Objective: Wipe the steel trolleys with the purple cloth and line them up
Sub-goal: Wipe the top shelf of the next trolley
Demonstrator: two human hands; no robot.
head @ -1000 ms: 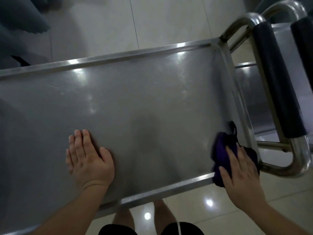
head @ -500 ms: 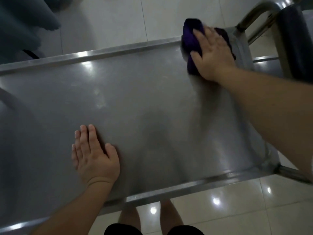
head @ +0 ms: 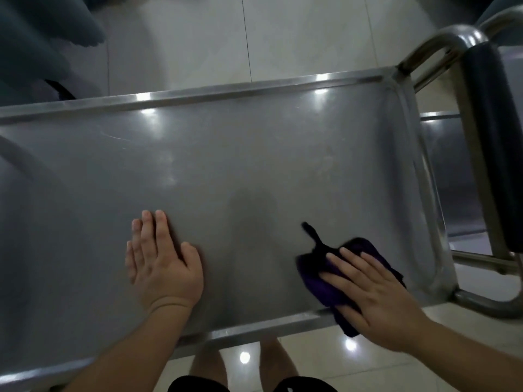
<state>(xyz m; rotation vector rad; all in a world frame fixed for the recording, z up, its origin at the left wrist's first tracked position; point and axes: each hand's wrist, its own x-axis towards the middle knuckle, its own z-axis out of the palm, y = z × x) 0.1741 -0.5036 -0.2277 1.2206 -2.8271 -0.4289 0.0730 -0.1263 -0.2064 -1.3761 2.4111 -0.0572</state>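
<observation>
A steel trolley's top shelf (head: 254,154) fills the view, with a raised rim all round. My left hand (head: 161,261) rests flat on the shelf near its front edge, fingers straight. Near the front right corner, my right hand (head: 370,292) presses the purple cloth (head: 319,275) flat against the shelf with straight fingers. The cloth is bunched, and a dark tail of it sticks out towards the shelf's middle. Part of the cloth overlaps the front rim.
The trolley's steel handle with a black grip (head: 492,154) stands at the right end, and a lower shelf (head: 452,171) shows behind it. Pale glossy floor tiles (head: 311,35) lie beyond and below. Dark grey fabric (head: 42,29) hangs at the top left.
My right hand has swept the cloth from the far right corner back to the front right corner. My left hand has stayed flat in the same place.
</observation>
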